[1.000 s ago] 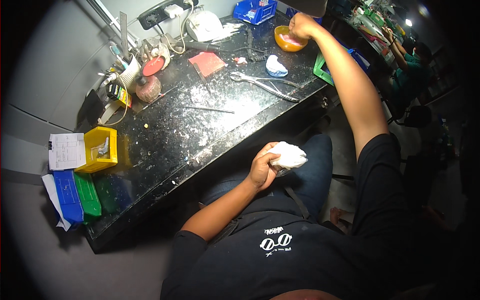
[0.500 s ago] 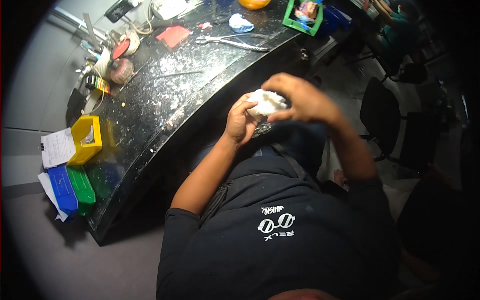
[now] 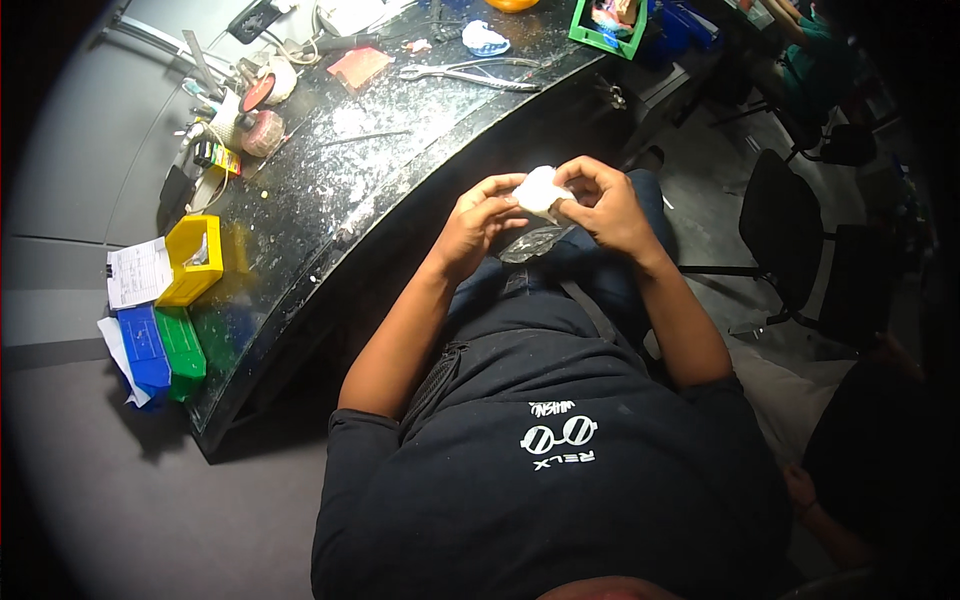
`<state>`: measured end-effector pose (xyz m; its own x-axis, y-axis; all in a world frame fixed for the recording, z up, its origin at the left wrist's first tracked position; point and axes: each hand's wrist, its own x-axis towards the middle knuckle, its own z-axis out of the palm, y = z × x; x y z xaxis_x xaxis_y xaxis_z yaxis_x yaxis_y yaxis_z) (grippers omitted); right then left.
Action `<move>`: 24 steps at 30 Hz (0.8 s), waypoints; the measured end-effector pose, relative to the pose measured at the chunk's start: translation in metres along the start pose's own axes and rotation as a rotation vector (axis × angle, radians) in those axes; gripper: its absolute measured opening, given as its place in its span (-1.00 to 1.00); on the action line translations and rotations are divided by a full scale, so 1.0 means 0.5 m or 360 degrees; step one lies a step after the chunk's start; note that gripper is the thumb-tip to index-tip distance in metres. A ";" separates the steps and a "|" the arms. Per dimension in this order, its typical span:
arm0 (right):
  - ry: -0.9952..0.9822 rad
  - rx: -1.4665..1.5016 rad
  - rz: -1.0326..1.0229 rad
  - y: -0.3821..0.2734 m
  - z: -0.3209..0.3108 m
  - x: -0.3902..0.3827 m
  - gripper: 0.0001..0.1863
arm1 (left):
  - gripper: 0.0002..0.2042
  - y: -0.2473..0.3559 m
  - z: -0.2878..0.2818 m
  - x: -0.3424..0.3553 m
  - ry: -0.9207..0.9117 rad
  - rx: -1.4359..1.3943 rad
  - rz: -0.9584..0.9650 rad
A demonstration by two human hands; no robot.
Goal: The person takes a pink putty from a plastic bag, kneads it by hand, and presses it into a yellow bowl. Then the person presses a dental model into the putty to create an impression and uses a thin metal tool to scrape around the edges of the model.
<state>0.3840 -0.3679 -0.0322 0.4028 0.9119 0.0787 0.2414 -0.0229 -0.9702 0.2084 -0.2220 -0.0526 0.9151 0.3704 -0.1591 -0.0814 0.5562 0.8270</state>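
Two sides are pinched: your left hand (image 3: 474, 228) and right hand (image 3: 614, 210) grasp the white lump (image 3: 541, 191) by its left and right, above your lap (image 3: 598, 262), near side of the workbench (image 3: 300, 205). Uneven pressure could crack it; slack fingertips, drop it.

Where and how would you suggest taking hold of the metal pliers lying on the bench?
I'd probably grip the metal pliers around both handles, coming from the near side of the bench: the handles spread apart toward the right, the lower one closer to the near edge, while the head points left.
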 end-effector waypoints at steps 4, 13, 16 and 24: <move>-0.0155 0.0456 0.0002 0.006 0.019 0.012 -0.27 | -0.68 -0.059 -0.080 0.002 0.0054 0.1216 0.0109; -0.0218 -0.0374 -0.0243 -0.006 0.028 0.008 -0.70 | -0.76 -0.104 -0.066 0.025 0.0261 0.1587 0.0015; -0.0101 -0.0642 -0.0546 0.014 0.045 0.006 -0.72 | -0.82 -0.131 -0.090 0.041 0.0393 0.1285 0.0028; 0.0297 -0.0693 -0.0896 0.060 0.078 0.005 -0.70 | -0.90 -0.122 -0.090 0.058 0.0498 0.0627 -0.0232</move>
<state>0.3578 -0.3500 -0.0699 0.2485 0.7497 0.6133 0.7691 0.2322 -0.5954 0.2219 -0.2117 -0.1321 0.7393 0.5480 -0.3914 0.2480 0.3187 0.9148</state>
